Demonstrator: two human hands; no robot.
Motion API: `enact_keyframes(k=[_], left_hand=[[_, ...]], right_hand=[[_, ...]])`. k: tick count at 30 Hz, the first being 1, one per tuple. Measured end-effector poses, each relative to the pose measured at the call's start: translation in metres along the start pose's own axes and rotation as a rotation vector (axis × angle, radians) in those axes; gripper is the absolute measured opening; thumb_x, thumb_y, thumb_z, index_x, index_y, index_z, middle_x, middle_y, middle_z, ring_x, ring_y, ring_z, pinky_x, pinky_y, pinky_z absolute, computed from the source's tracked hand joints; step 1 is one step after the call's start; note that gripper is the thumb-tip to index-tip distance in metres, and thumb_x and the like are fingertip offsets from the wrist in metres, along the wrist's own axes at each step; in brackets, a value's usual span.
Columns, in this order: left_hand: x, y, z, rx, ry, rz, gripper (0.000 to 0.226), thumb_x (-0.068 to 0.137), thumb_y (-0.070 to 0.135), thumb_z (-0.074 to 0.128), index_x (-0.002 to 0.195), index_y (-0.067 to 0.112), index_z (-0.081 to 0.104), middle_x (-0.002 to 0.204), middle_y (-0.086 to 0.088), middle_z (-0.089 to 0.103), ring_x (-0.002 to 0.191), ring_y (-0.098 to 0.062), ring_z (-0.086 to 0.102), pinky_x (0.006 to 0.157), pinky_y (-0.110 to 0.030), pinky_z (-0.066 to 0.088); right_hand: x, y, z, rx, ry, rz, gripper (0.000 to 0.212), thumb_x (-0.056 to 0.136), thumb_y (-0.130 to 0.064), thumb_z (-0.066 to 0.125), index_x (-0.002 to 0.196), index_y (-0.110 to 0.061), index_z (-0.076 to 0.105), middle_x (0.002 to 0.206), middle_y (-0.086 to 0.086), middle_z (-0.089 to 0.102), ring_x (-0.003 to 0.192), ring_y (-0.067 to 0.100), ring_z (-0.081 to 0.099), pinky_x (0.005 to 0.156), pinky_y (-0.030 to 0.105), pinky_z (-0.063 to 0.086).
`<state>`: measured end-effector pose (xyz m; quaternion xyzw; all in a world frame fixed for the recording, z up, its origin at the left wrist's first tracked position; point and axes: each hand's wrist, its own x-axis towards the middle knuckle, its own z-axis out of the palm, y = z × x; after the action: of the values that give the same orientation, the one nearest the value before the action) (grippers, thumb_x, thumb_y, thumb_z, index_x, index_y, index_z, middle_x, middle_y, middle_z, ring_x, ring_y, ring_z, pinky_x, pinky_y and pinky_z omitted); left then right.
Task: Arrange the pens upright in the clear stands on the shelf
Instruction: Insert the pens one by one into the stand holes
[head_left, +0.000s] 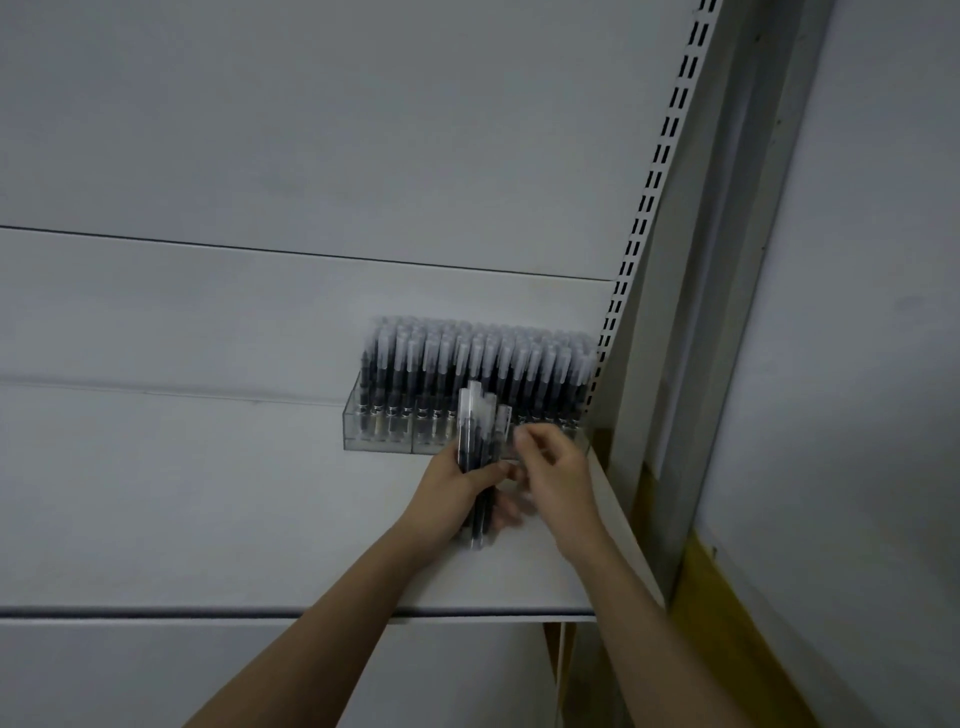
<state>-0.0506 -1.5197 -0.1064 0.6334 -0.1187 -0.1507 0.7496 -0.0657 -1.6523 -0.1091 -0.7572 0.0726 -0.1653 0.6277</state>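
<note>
Pens with dark barrels and frosted caps already stand upright in dense rows in the clear stands, which sit at the centre-right of the frame on the white shelf, pushed against the slotted upright on the right. Just below them, the left hand is wrapped around a bundle of pens held roughly vertical, caps up, in front of the stands' lower edge. The right hand sits just beside the bundle with its fingers curled near the caps; motion blur hides whether they pinch a pen or are only reaching for one. The step in hand looks like feeding pens from the bundle into the stands, one at a time. The next move likely calls for drawing out a single pen, finding a free slot, probably in the front row behind the hands, and lowering it straight without knocking its neighbours.
</note>
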Motion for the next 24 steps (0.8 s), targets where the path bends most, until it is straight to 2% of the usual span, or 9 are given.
enact_keyframes(k=[3, 7, 11, 14, 17, 20, 24], left_hand=[[-0.001, 0.005, -0.007, -0.083, 0.043, -0.018, 0.015, 0.095, 0.006, 0.062, 0.107, 0.000, 0.068, 0.082, -0.015, 0.073, 0.061, -0.023, 0.070, 0.049, -0.029, 0.055], [-0.011, 0.017, -0.041, -0.039, 0.023, -0.001, 0.016, 0.094, 0.004, 0.062, 0.109, 0.000, 0.067, 0.078, -0.013, 0.073, 0.062, -0.023, 0.070, 0.053, -0.030, 0.056], [-0.025, 0.033, -0.094, 0.048, 0.014, 0.050, 0.011, 0.093, 0.001, 0.062, 0.102, 0.003, 0.068, 0.074, -0.009, 0.074, 0.063, -0.022, 0.072, 0.056, -0.026, 0.056], [-0.032, 0.043, -0.133, 0.102, 0.006, 0.059, 0.017, 0.093, 0.003, 0.063, 0.110, 0.002, 0.066, 0.091, -0.016, 0.076, 0.076, -0.033, 0.073, 0.066, -0.032, 0.058], [-0.027, 0.048, -0.166, 0.087, 0.064, 0.067, 0.021, 0.094, 0.003, 0.060, 0.115, 0.001, 0.064, 0.104, -0.018, 0.075, 0.084, -0.038, 0.073, 0.070, -0.037, 0.060], [-0.021, 0.050, -0.191, 0.026, 0.151, 0.090, 0.024, 0.096, 0.006, 0.058, 0.119, 0.001, 0.061, 0.106, -0.014, 0.075, 0.083, -0.035, 0.073, 0.073, -0.041, 0.061], [-0.019, 0.042, -0.206, -0.011, 0.225, 0.115, 0.023, 0.097, 0.012, 0.060, 0.119, 0.007, 0.062, 0.111, -0.008, 0.075, 0.083, -0.033, 0.073, 0.081, -0.043, 0.059]], right_hand=[[-0.005, -0.006, 0.022, 0.123, -0.030, 0.074, 0.015, 0.097, -0.027, 0.062, 0.110, -0.019, 0.067, 0.101, 0.008, 0.067, 0.077, 0.017, 0.064, 0.055, 0.021, 0.051], [-0.007, -0.011, 0.051, 0.220, -0.107, 0.136, 0.014, 0.096, -0.020, 0.065, 0.103, -0.009, 0.068, 0.082, 0.010, 0.064, 0.059, 0.018, 0.058, 0.046, 0.027, 0.048], [-0.010, -0.023, 0.092, 0.231, -0.188, 0.089, 0.007, 0.094, -0.016, 0.067, 0.098, -0.012, 0.072, 0.080, 0.004, 0.067, 0.070, 0.014, 0.066, 0.057, 0.031, 0.055], [-0.008, -0.033, 0.121, 0.164, -0.193, 0.005, 0.007, 0.091, -0.015, 0.070, 0.096, -0.010, 0.072, 0.080, 0.004, 0.070, 0.075, 0.010, 0.065, 0.062, 0.024, 0.052], [-0.003, -0.048, 0.139, 0.179, -0.149, -0.038, 0.011, 0.092, -0.014, 0.070, 0.096, -0.004, 0.072, 0.087, 0.012, 0.074, 0.076, 0.010, 0.067, 0.064, 0.021, 0.053], [0.008, -0.066, 0.142, 0.198, -0.060, -0.106, 0.008, 0.092, -0.009, 0.069, 0.093, -0.002, 0.071, 0.077, 0.006, 0.071, 0.066, 0.010, 0.066, 0.060, 0.024, 0.055], [0.022, -0.087, 0.143, 0.030, 0.039, -0.279, 0.006, 0.092, -0.015, 0.070, 0.087, -0.013, 0.067, 0.076, 0.000, 0.070, 0.069, 0.015, 0.068, 0.067, 0.032, 0.058]])
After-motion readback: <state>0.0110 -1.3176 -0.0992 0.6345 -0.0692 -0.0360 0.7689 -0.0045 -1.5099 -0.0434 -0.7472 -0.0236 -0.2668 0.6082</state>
